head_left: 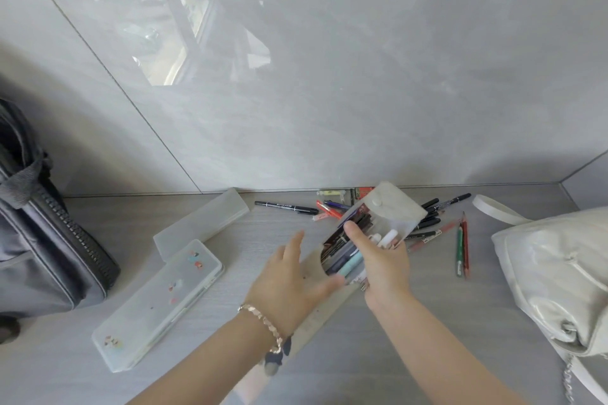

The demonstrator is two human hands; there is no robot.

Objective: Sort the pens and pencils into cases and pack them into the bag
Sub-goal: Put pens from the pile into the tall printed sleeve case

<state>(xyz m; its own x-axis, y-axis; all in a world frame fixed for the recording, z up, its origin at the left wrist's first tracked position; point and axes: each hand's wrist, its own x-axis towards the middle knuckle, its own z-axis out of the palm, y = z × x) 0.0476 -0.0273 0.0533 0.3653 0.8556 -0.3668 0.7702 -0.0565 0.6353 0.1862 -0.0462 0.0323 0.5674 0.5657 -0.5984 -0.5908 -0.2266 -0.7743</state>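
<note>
A right hand (383, 260) clasps in its grip a translucent flap-topped pouch (391, 207), crammed with pens (348, 261), above the worktop (204, 322); the left hand (289, 279) hovers open-fingered alongside. Held tilted and unfastened, it could spill.

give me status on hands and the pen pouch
Right hand gripping the flap pouch, flap open, pens inside. Left hand open beside its near end. Loose pens and pencils lie behind it. Nothing blocking.

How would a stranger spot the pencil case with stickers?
Start at the dark bag on the left. Two frosted cases lie beside it; take the nearer case. Only its lid has small colourful stickers; the farther case is plain.
</note>
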